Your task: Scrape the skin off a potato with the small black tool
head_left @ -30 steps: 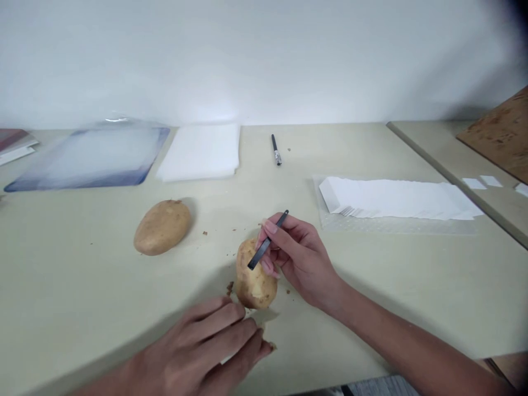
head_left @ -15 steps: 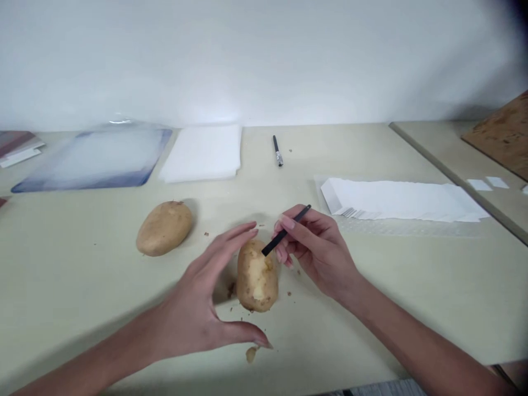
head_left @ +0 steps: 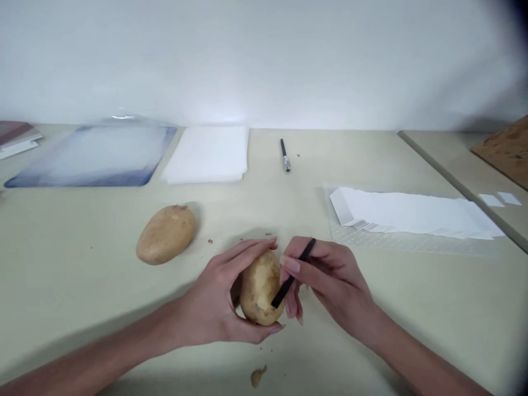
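Note:
Fingers above and thumb below, my left hand grips a partly peeled potato from its left side. Pale flesh shows on the potato's upper face. My right hand pinches a thin black tool, whose flat lower end is over the potato's lower right part; whether it touches the skin I cannot tell. A second, unpeeled potato lies to the left on the table. A small piece of peel rests near the front, below the held potato.
White sheets and a blue-edged clear folder lie at the back left. A pen is at the back middle. Fanned white papers lie right, with a brown board beyond the table seam.
My left hand has closed around the potato, where it was spread apart before. My right hand has brought the black tool down toward the potato's lower end.

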Demonstrator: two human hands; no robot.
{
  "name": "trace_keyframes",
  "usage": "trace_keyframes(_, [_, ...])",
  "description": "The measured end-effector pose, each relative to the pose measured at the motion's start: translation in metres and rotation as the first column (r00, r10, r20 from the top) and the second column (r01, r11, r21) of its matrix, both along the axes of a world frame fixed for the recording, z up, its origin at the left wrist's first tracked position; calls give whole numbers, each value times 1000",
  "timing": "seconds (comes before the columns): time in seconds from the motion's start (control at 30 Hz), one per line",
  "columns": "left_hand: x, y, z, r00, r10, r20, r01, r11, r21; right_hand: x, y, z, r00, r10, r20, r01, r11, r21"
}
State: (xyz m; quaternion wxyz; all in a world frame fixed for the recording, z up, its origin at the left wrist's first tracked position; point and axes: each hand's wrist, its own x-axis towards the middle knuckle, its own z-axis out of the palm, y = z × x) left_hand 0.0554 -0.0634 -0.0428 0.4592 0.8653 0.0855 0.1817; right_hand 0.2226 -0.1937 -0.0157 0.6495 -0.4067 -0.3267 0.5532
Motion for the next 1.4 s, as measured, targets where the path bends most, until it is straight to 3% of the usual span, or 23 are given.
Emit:
trace_keyframes(0.3, [3,-9,-2,998,3,-65,-2,1000,15,-5,-8,0,976,-49,210,24,993,119])
trace_keyframes(0.47, [4,-15,-4,998,-5,-57,10,996,87,-4,-9,-4,928,-70,365,2,983,183])
trace_keyframes(0.83, [10,-21,0,993,17,-115,-7,997,81,-3,-11,-2,902,-98,421,20,982,186])
trace_keyframes(1.1, [11,-20,1,995,23,-102,-16,998,65,-1,-10,-2,933,-95,347,54,990,127])
trace_keyframes(1.4, [5,-16,9,991,-68,-116,68,998,-9,3,1,-6,982,-117,150,101,989,110])
